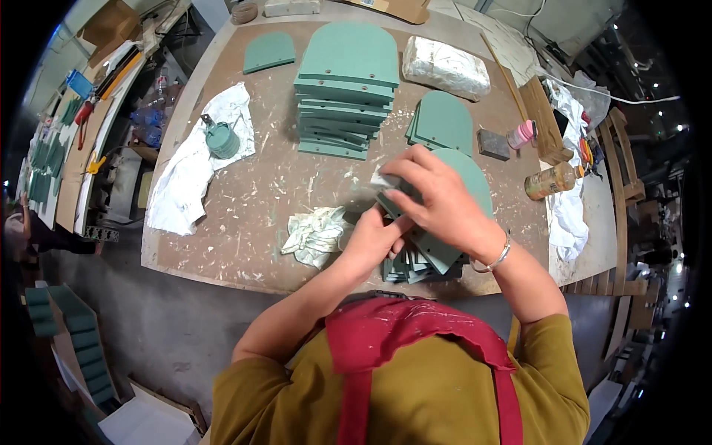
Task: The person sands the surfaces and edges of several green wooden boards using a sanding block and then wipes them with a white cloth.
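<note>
Between my hands is a green round-topped panel (439, 251), tilted over a stack of similar panels near the table's front edge. My left hand (377, 239) is closed on the panel's near-left side, its fingers partly hidden. Over the panel's left edge, my right hand (437, 194) has its fingers bent around a small whitish piece (384, 180), too blurred to name. To the left of my hands lies a crumpled, stained white cloth (315, 233). A tall stack of green panels (347, 63), with small holes along the straight edge, stands beyond them.
Beyond the right hand lie more green panels (445, 120), a wrapped white block (446, 67), a dark block (493, 144), a pink bottle (522, 134) and an amber bottle (552, 182). At left, a green-stained cup (222, 139) rests on a white cloth (182, 182).
</note>
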`<action>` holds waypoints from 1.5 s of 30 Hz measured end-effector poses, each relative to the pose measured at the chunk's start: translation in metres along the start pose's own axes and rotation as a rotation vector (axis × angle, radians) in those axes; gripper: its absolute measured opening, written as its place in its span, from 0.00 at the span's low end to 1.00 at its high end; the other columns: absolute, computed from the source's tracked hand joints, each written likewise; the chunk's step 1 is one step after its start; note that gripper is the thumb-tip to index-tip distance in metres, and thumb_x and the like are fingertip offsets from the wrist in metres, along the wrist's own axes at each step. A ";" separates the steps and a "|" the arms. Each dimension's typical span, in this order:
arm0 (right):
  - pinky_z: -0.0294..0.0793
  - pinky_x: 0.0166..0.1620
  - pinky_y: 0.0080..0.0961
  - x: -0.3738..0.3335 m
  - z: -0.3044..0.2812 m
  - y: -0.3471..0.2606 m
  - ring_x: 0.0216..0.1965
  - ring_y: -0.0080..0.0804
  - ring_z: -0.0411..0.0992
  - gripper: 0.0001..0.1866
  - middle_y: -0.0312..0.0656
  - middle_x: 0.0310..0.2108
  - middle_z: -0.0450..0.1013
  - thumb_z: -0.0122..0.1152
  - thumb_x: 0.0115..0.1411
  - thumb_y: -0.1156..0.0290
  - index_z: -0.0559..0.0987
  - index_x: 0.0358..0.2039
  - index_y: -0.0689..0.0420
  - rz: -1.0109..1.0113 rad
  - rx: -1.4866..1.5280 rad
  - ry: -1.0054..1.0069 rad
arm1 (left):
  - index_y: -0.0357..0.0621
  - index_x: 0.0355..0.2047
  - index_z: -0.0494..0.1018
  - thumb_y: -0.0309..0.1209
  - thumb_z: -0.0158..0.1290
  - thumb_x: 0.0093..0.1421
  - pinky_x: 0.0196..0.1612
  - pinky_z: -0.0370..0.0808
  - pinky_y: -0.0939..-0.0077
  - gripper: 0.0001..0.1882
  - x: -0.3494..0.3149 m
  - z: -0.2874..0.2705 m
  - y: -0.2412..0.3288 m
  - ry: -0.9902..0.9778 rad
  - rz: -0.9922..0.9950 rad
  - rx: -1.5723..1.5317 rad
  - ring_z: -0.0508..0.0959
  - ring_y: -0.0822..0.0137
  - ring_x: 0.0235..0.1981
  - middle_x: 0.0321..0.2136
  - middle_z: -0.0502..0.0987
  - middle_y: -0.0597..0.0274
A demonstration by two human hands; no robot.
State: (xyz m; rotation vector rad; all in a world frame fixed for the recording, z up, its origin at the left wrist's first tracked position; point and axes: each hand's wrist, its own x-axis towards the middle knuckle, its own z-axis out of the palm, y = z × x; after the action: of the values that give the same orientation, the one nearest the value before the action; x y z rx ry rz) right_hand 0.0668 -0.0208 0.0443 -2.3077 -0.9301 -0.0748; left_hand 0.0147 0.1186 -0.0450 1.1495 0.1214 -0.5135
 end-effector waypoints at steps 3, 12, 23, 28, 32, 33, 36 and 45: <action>0.74 0.45 0.39 0.005 0.012 -0.005 0.42 0.48 0.72 0.13 0.46 0.40 0.70 0.65 0.55 0.74 0.77 0.42 0.58 0.015 -0.078 -0.040 | 0.42 0.40 0.70 0.34 0.55 0.67 0.19 0.64 0.81 0.10 -0.001 0.002 0.004 0.022 -0.045 -0.025 0.69 0.80 0.18 0.21 0.72 0.71; 0.74 0.40 0.38 0.005 0.010 -0.008 0.40 0.47 0.72 0.11 0.46 0.38 0.69 0.65 0.54 0.75 0.76 0.38 0.59 0.011 -0.207 -0.043 | 0.42 0.40 0.69 0.33 0.51 0.69 0.20 0.63 0.82 0.08 0.001 0.003 0.007 0.035 -0.043 0.016 0.69 0.79 0.18 0.20 0.71 0.70; 0.73 0.43 0.40 -0.004 -0.002 0.031 0.40 0.48 0.72 0.12 0.46 0.36 0.69 0.65 0.52 0.79 0.78 0.38 0.59 0.117 -0.271 0.160 | 0.42 0.46 0.69 0.37 0.53 0.68 0.21 0.62 0.82 0.13 -0.005 0.006 0.004 0.013 -0.027 -0.087 0.67 0.78 0.17 0.18 0.70 0.70; 0.73 0.43 0.41 -0.005 -0.016 0.052 0.40 0.49 0.72 0.11 0.47 0.36 0.69 0.65 0.53 0.78 0.78 0.38 0.59 0.198 -0.344 0.223 | 0.41 0.47 0.69 0.37 0.53 0.68 0.21 0.61 0.83 0.14 -0.004 0.005 0.002 0.024 -0.031 -0.071 0.67 0.78 0.18 0.22 0.71 0.70; 0.73 0.42 0.42 -0.006 -0.016 0.050 0.39 0.50 0.71 0.09 0.47 0.35 0.69 0.63 0.53 0.78 0.77 0.35 0.60 0.205 -0.358 0.278 | 0.43 0.46 0.69 0.37 0.52 0.69 0.21 0.60 0.83 0.12 -0.006 0.009 0.005 0.039 -0.042 -0.056 0.68 0.79 0.19 0.23 0.71 0.71; 0.74 0.42 0.40 -0.004 -0.012 0.043 0.39 0.49 0.72 0.10 0.47 0.37 0.69 0.64 0.53 0.76 0.77 0.37 0.59 0.159 -0.352 0.228 | 0.44 0.44 0.69 0.36 0.51 0.70 0.21 0.60 0.83 0.10 -0.005 0.009 0.004 0.047 -0.045 -0.048 0.68 0.79 0.18 0.21 0.71 0.71; 0.74 0.41 0.39 -0.004 0.015 0.021 0.37 0.48 0.71 0.09 0.47 0.36 0.68 0.64 0.53 0.74 0.74 0.34 0.58 -0.012 -0.266 0.076 | 0.43 0.43 0.69 0.36 0.50 0.70 0.20 0.60 0.84 0.09 -0.003 0.009 0.005 0.053 -0.055 -0.034 0.68 0.79 0.17 0.19 0.70 0.71; 0.73 0.41 0.40 -0.011 -0.015 0.073 0.39 0.50 0.72 0.10 0.48 0.37 0.69 0.64 0.55 0.76 0.76 0.38 0.57 0.214 -0.409 0.289 | 0.41 0.49 0.68 0.36 0.52 0.69 0.23 0.63 0.86 0.14 -0.010 0.017 0.009 0.082 -0.055 -0.099 0.70 0.80 0.22 0.25 0.72 0.70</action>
State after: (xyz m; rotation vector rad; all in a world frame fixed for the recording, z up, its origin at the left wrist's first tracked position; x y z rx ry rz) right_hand 0.1079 -0.0755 0.0135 -2.6603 -0.5545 -0.5374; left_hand 0.0075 0.1092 -0.0267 1.0732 0.2471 -0.5041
